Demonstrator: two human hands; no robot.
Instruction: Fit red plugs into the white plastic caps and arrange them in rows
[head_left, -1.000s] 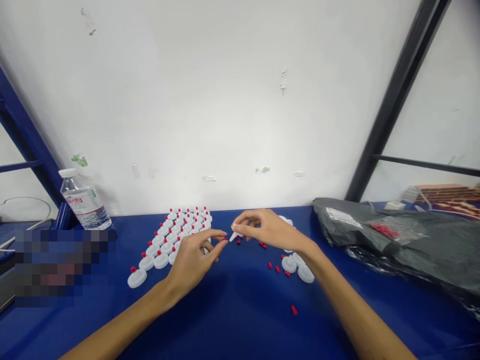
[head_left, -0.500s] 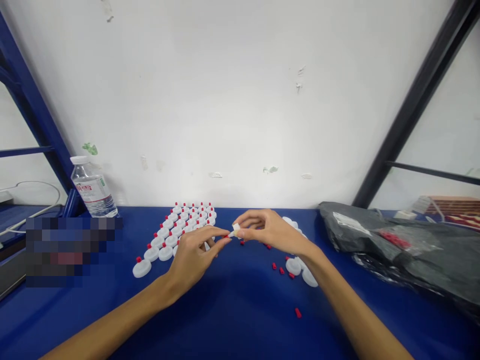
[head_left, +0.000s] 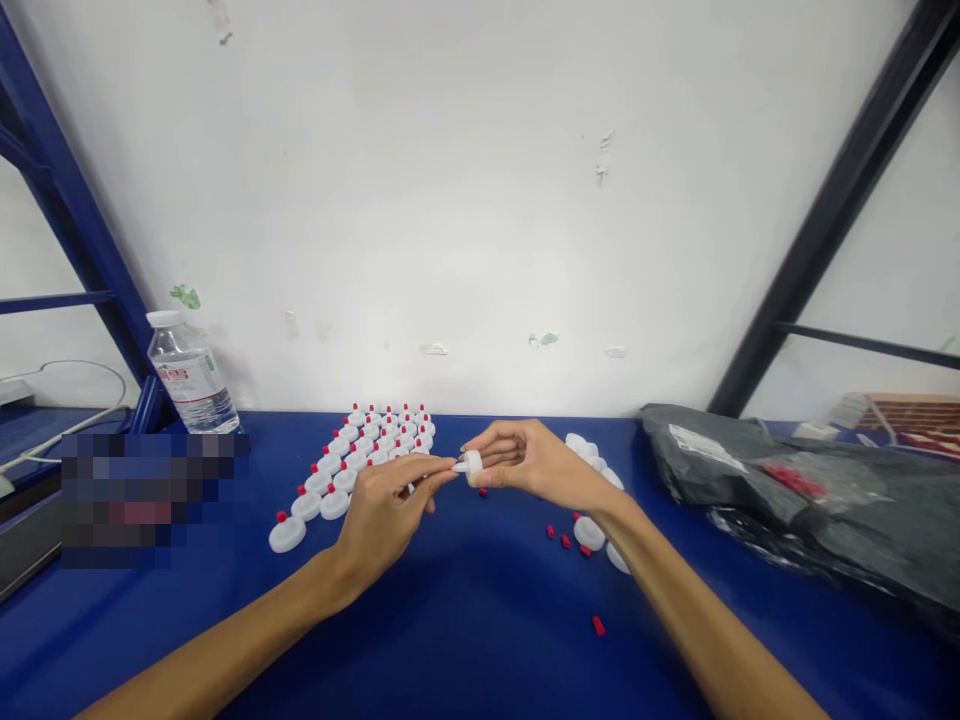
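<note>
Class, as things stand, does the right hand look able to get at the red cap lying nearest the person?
Probably yes: nothing covers that red cap on the blue table, beside the right forearm. The right hand holds a white lid, though, so it may need to put that down first.

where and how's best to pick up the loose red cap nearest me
Likely a thumb-and-finger pinch across its two long sides, around mid-length, from above. The red cap lies on its side on the table, small and longer than wide, standing apart from the other caps, so fingers should fit on both sides.
</note>
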